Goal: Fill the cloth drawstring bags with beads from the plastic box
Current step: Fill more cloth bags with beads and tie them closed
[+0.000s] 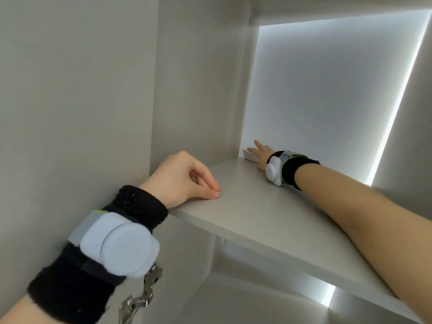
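I look up into a pale cabinet. My right hand [259, 152] reaches to the back left corner of the shelf [268, 216], fingers stretched out over a small white object [249, 156] that lies there; what the object is cannot be told. My left hand [184, 176] rests on the shelf's front left edge with fingers curled, thumb and fingertips together, holding nothing visible. No beads or plastic box are in view.
The cabinet side wall [198, 78] stands left of the shelf, and a lit back panel [327, 90] glows behind it. A metal door hinge [142, 293] hangs below my left wrist. A lower compartment opens under the shelf.
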